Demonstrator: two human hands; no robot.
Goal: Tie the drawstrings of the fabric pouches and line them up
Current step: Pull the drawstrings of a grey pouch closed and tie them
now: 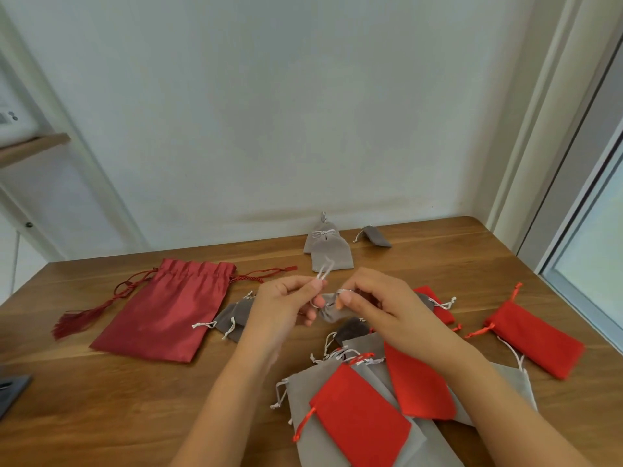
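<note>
A small grey pouch point(332, 313) hangs between both hands above the table's middle. My left hand point(286, 305) pinches a pale loop of its drawstring point(325, 269), which sticks up past the fingers. My right hand point(367, 299) pinches the other cord at the pouch's gathered neck. At the back, two tied grey pouches point(328, 252) lean one in front of the other near the wall. A third grey pouch point(376, 235) lies just to their right.
A large dark-red satin pouch point(168, 311) with a tassel lies at the left. Small grey pouches point(232, 318) sit beside it. Several red and grey pouches point(364, 409) are heaped near me, another red pouch point(536, 338) lies at the right. The wooden table point(101, 399) ends at the wall.
</note>
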